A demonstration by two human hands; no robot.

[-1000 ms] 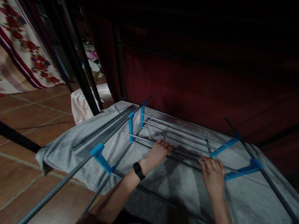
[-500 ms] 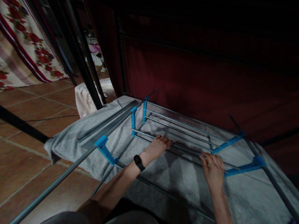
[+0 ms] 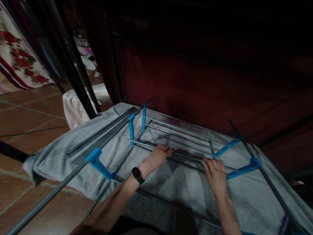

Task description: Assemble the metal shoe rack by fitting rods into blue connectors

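A rack frame of grey metal tubes joined by blue plastic brackets lies on the grey cloth in front of me. My left hand (image 3: pixel 156 157) wears a black wristband and is closed over a thin metal tube (image 3: pixel 187 157) about midway along it. Farther right, my right hand (image 3: pixel 215 171) pinches the same tube between thumb and fingers. The tube's left end touches or overlaps a blue bracket (image 3: pixel 131 130); I cannot tell whether it is seated. Its right part runs toward another blue bracket (image 3: pixel 244 168). Several parallel tubes span the frame behind it.
Loose metal tubes (image 3: pixel 105 137) lie bundled on the grey cloth (image 3: pixel 58 160) at left. A long tube (image 3: pixel 51 197) with a blue bracket (image 3: pixel 99 163) juts toward me over the tiled floor. Black posts (image 3: pixel 70 65) and a dark red curtain (image 3: pixel 195 88) stand behind.
The view has swung slightly right, so the scene sits farther left. Both hands keep their hold on the tube, with little visible shift along it.
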